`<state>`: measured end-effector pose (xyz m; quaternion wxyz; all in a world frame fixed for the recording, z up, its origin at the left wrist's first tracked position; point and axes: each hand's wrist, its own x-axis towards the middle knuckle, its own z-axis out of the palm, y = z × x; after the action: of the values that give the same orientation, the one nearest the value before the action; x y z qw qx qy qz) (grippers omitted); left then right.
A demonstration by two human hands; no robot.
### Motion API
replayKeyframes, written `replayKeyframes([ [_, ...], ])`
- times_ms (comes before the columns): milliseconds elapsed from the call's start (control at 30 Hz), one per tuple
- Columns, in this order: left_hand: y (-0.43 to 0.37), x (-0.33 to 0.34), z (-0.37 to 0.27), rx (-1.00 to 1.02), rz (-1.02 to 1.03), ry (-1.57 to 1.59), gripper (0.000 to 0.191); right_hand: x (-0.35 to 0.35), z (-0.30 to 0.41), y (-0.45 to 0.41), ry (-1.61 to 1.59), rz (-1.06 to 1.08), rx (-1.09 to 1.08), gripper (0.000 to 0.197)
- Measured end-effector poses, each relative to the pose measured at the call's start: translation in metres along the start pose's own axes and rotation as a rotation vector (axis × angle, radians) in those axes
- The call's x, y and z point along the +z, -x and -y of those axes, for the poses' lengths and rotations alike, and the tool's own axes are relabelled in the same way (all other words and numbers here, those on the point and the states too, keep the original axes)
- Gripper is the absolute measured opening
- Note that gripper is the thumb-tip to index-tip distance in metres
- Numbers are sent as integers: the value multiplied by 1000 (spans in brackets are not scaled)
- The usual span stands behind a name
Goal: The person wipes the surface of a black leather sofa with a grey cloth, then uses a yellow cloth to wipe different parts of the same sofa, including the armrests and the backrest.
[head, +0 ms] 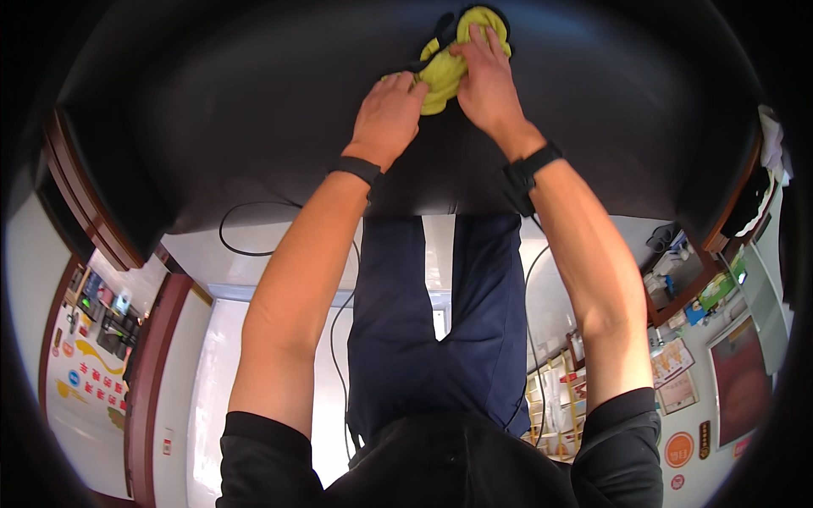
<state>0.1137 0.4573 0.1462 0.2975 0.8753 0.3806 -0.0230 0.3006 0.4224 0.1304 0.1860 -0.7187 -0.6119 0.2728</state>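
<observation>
Before me spreads a dark, smooth upholstered seat (pixel 267 127), apparently of a sofa. A bunched garment or cloth (pixel 441 79), yellow-green with black parts, lies on it near the top of the view. My left hand (pixel 390 114) grips the lower left end of the yellow fabric, its fingers curled. My right hand (pixel 488 79) lies on the upper right part, fingers bent over a rounded yellow fold; its exact hold on the fabric cannot be told. Black bands are around both wrists.
Wood-trimmed armrests stand at left (pixel 95 197) and right (pixel 730 197). A black cable (pixel 241 251) loops below the seat's front edge at left. A low wooden table (pixel 683 286) with various items stands at right. Light cloth (pixel 772 136) hangs by the right armrest.
</observation>
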Motion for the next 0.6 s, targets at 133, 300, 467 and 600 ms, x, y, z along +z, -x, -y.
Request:
replayKeyframes([
  [133,31,-10,31,-100,-80,51,32,16,26,-20,121,85,-36,43],
  [300,97,-13,56,-173,-83,30,31,45,74,18,133,268,-135,47],
  [467,174,2,71,-220,25,29,27,74,126,80,77,400,-168,47],
  [600,218,17,65,-376,163,-20,21,97,148,128,-88,467,-235,45],
])
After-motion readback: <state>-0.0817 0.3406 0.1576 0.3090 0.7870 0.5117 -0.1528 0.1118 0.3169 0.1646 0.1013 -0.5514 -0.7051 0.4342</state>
